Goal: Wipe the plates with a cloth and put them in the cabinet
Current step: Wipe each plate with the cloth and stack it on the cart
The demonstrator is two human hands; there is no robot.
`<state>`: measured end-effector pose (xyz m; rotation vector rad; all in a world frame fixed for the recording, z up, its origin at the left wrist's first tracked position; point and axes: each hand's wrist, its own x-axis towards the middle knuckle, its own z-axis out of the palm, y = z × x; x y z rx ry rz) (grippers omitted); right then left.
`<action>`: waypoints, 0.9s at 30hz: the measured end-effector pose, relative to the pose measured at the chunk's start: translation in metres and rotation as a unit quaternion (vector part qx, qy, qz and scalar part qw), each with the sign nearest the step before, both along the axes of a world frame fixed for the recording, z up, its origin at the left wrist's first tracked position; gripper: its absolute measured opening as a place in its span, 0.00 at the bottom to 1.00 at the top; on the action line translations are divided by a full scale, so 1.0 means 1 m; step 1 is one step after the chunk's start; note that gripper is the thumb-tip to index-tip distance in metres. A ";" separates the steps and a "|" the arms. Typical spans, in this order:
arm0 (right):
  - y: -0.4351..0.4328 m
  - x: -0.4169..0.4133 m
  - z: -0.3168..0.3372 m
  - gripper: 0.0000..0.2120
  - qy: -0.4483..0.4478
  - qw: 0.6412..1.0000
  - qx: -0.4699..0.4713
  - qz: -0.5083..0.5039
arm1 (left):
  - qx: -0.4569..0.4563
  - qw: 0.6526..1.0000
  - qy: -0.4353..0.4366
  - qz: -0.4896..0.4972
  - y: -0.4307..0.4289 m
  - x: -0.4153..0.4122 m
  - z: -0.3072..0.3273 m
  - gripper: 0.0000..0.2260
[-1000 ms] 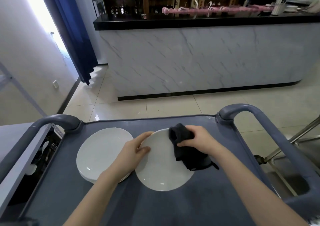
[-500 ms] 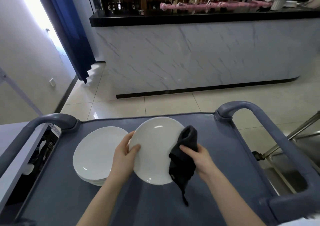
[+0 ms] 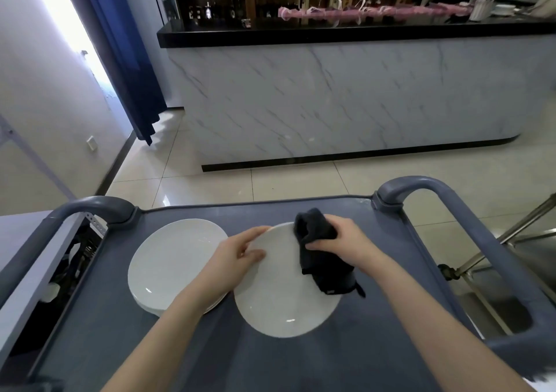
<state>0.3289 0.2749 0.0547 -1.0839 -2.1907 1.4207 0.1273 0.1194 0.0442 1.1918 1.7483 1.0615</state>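
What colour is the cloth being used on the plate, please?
Black, or very dark; the cloth shows best in the head view.

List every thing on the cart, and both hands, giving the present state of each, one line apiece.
cart: its top carries the plates.
stack of plates: piled on the cart's left side.
single plate: face up, right of the stack.
cloth: bunched, lying on the single plate.
left hand: grips the single plate's left rim.
right hand: grips the cloth.
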 end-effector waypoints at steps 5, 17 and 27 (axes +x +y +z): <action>0.000 -0.009 0.009 0.11 0.005 0.998 0.059 0.018 | 0.023 0.997 -0.036 0.058 0.000 0.003 0.000 0.14; -0.032 0.009 -0.057 0.10 0.220 0.880 -0.279 -0.315 | 0.053 0.977 -0.146 0.149 -0.018 0.018 -0.024 0.20; -0.004 -0.019 0.007 0.12 -0.024 0.994 0.097 0.053 | 0.010 0.992 0.123 0.008 -0.003 0.004 -0.004 0.21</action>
